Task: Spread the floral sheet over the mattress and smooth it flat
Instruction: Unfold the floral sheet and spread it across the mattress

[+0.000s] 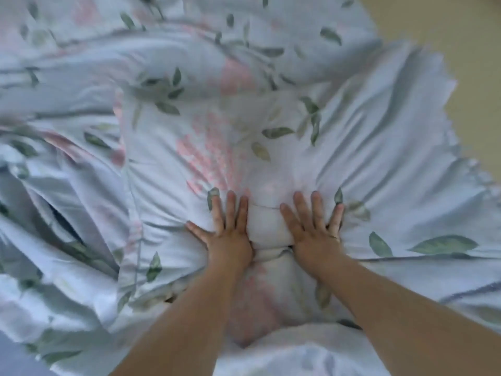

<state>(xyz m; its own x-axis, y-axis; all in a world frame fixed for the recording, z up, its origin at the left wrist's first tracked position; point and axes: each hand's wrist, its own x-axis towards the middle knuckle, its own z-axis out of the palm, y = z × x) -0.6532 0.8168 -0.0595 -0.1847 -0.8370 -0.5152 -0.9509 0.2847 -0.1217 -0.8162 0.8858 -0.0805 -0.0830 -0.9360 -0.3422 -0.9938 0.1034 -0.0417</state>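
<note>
Head view: one floral sheet [168, 147] fills nearly the whole scene, pale blue-white cloth printed with green leaves and pink blooms, rumpled into long soft ridges that fan out to the far left and far right. Two hands lie on it side by side, near the middle. The left hand [226, 234] presses flat with its fingers straight and spread; the right hand [314, 232] does the same just beside it, fingers straight. Between them stands a small raised fold of cloth (bunched, plain white there). At the far right a strip of beige floor [466, 50] shows past the sheet's edge.
</note>
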